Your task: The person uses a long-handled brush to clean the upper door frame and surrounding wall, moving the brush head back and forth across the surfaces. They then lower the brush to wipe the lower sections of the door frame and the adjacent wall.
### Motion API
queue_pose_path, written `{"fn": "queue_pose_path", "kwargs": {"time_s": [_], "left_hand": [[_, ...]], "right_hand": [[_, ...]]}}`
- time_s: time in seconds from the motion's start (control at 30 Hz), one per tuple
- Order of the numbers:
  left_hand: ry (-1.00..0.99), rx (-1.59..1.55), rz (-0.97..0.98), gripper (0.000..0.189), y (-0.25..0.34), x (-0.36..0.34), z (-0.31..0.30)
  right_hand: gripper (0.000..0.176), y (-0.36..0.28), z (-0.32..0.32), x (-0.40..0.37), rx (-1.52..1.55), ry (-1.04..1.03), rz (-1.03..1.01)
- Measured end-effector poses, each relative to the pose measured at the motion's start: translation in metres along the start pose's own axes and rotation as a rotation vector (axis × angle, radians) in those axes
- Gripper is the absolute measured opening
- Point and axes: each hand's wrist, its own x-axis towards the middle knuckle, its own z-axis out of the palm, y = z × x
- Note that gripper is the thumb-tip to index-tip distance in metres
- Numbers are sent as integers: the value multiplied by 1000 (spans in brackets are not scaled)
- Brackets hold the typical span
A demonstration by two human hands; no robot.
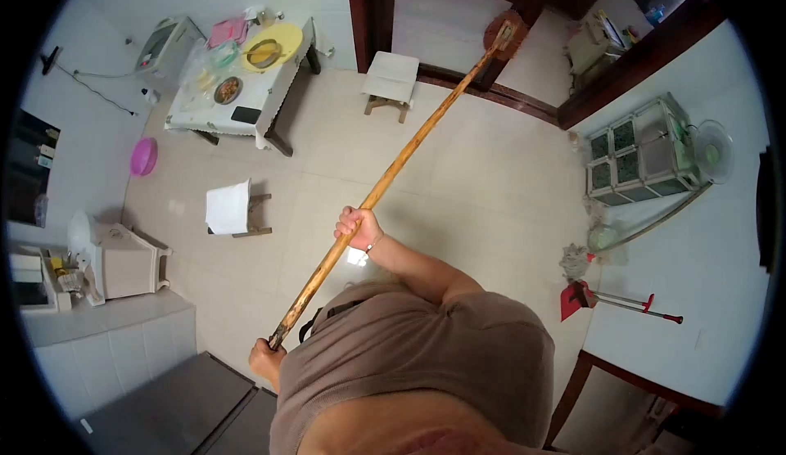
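Observation:
A long wooden broom [393, 168] runs slantwise across the view, its knotty handle rising from lower left to upper right. Its reddish-brown head [516, 39] overlaps the dark door frame at the top. My right hand [358, 227], with a bracelet at the wrist, is closed around the middle of the handle. Lower down, my left hand [266, 362] grips the darker butt end beside my body, its fingers partly hidden.
A table [196, 115] with dishes stands at upper left. Two covered stools [391, 77] [228, 209] stand on the tiled floor [327, 160]. At right are a rack [639, 152] and a red dustpan [575, 301]. A pink basin [143, 157] lies by the left wall.

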Motion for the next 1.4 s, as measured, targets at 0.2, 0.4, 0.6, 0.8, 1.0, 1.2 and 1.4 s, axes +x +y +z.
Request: {"fn": "queue_pose_path", "kwargs": {"time_s": [0.2, 0.4, 0.6, 0.8, 1.0, 1.2, 1.4], "left_hand": [[194, 155, -58, 21, 5, -8, -19], [198, 221, -84, 26, -10, -28, -40], [352, 379, -66, 31, -3, -27, -70], [361, 419, -12, 32, -7, -2, -88], [344, 432, 129, 26, 25, 55, -124], [296, 401, 209, 15, 35, 79, -159], [269, 432, 269, 15, 25, 96, -220]], "right_hand": [[6, 21, 3, 22, 78, -42, 101], [8, 49, 14, 41, 170, -34, 316], [4, 62, 39, 62, 195, -91, 411], [4, 54, 55, 75, 211, -62, 432], [6, 22, 66, 89, 281, -44, 358], [7, 9, 83, 87, 261, -36, 297], [9, 23, 118, 77, 304, -71, 351]]}}
